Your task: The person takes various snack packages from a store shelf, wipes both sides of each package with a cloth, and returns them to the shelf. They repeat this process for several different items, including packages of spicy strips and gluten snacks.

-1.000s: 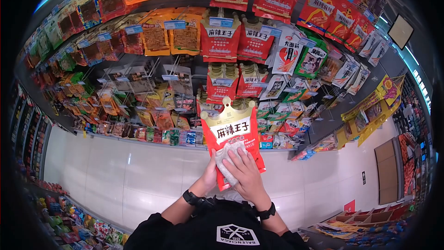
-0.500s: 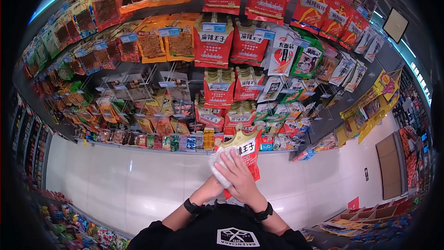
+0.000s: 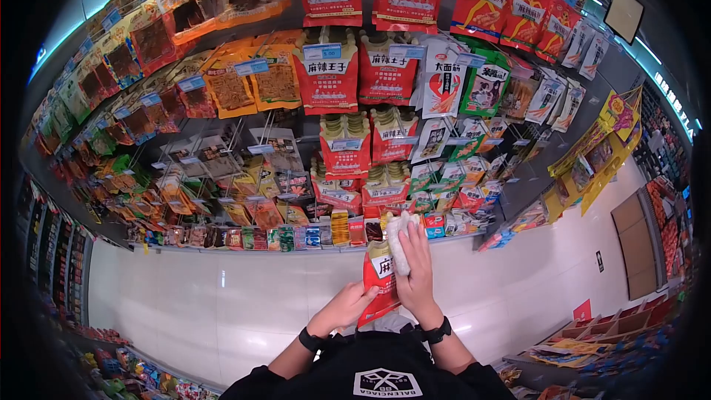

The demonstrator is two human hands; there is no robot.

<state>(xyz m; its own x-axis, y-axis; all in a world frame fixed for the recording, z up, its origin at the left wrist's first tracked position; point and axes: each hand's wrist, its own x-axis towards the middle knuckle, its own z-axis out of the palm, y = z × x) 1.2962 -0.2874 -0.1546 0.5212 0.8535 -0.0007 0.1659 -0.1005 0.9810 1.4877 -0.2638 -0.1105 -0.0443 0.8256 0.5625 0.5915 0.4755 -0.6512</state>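
A red snack packet point(image 3: 380, 279) with a gold top is held upright in front of my body. My left hand point(image 3: 346, 306) grips its lower left edge, with the thumb on the front. A white cloth point(image 3: 400, 244) lies against the packet's right side, under the fingers of my right hand point(image 3: 416, 270). Those fingers point up and press the cloth to the packet. Matching red packets point(image 3: 328, 78) hang on the rack beyond my hands.
Orange packets point(image 3: 276, 78) hang to the left, white and green ones point(image 3: 485, 85) to the right. Small packets point(image 3: 281, 238) line the bottom shelf. A yellow display strip point(image 3: 592, 159) sticks out at right. Pale floor point(image 3: 222, 304) lies below.
My left hand has come from behind the cloth to the packet's lower left edge. My right hand and the cloth have moved right, from the packet's left side to its right side.
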